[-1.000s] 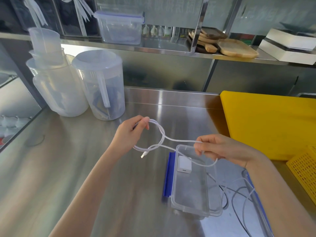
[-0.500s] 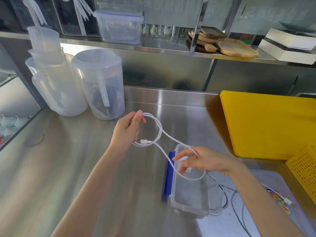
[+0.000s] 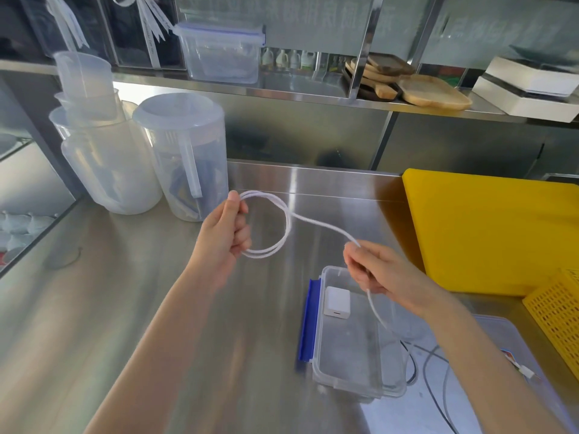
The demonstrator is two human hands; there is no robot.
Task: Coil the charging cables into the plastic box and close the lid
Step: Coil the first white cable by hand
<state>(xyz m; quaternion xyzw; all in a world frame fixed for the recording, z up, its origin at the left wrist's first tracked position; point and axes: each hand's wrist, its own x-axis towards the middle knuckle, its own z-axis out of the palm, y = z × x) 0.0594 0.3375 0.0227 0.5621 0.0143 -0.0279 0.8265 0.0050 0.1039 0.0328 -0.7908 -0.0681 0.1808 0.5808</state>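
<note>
Two loops of white cable (image 3: 283,227) now sit in my left hand (image 3: 224,236); my right hand (image 3: 374,270) has lifted, pinching the slack, box (image 3: 357,368) still open.

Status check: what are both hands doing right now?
Left hand holds white cable coil. Right hand pinches its tail. Plastic box open, charger inside.

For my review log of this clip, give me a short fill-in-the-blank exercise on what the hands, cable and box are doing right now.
1. The left hand holds the coiled loops of the white ____.
2. The right hand pinches the cable above the open plastic box, whose lid is ____.
3. A white charger block lies ____ the box.
4. The cutting board beyond the box is ____.

Missing words: cable; off; inside; yellow
</note>
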